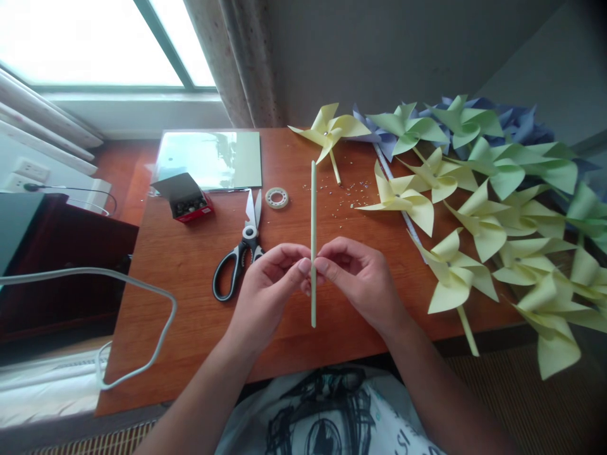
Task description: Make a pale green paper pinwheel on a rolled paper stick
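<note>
A thin pale green-yellow rolled paper stick [313, 208] stands lengthwise in front of me, pinched at its middle from both sides. My left hand [279, 278] grips it between thumb and fingers. From the other side, my right hand [353, 275] pinches it at the same height. Just left of my left hand lie black-handled scissors [250, 233], blades apart and pointing away from me. Beyond them is a roll of clear tape [277, 198]. A yellow paper pinwheel [327, 134] on a short stick lies past the stick's far end.
Many yellow, green and purple pinwheels [450, 268] spread over the table's right side. A small open red box [192, 208] of dark pieces sits left, before a sheet stack [249, 158]. Paper crumbs [348, 197] dot the table [190, 328]. A white cable [165, 297] loops at left.
</note>
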The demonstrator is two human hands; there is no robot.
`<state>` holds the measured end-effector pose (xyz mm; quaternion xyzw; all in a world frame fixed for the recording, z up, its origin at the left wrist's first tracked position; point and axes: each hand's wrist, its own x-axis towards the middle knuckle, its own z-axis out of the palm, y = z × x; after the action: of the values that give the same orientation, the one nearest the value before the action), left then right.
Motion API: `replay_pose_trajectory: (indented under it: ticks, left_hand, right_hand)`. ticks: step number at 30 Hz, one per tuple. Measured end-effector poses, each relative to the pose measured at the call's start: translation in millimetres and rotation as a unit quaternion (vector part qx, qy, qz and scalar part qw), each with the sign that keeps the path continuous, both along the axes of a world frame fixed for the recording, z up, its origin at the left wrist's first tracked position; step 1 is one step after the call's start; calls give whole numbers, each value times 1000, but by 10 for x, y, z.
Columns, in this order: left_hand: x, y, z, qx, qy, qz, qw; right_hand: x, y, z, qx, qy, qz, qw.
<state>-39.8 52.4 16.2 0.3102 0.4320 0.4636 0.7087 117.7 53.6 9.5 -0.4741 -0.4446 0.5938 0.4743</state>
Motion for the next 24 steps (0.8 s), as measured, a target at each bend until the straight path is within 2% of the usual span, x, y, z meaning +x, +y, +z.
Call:
replay_pose_trajectory:
  ticks: [6, 10, 16, 24]
  left_hand:
    - [-11, -2, -17, -1, 12, -13, 1000]
    - [-11, -2, 2, -14, 6, -36, 999]
    - [12, -5, 43, -44, -12, -56, 997]
    - [6, -4, 50, -64, -25, -87, 994]
  right_hand:
    - [40, 4, 16, -3, 17, 18, 1000]
    - [94, 28, -22, -11, 36, -10, 999]
    - [135, 78, -13, -30, 88, -8, 996]
    - [143, 114, -18, -30, 82, -1, 996]
